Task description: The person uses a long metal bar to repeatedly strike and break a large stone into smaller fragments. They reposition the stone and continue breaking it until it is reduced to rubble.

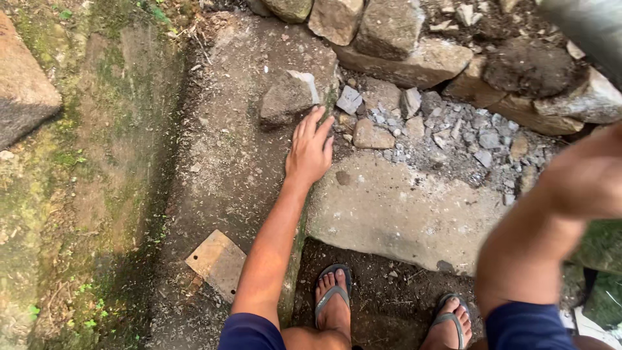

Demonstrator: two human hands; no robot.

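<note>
Left hand [311, 150] flat, fingers spread, reaching toward grey rock chunk [289, 97]; fingertips just short of it. Chunk sits on dirt ground by far stone pile [414, 58], long side slanting up-right, pale broken face on right. Right hand [586, 175] blurry, raised; grip can't be told. Risk: sharp edge cuts fingers; heavy chunk slips onto sandaled toes [332, 304].

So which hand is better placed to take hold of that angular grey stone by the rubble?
Left, probably. The left hand reaches out flat, fingertips right below the angular grey stone. The right arm is raised near the camera, blurred, its hand hidden, well away from the stone.
</note>
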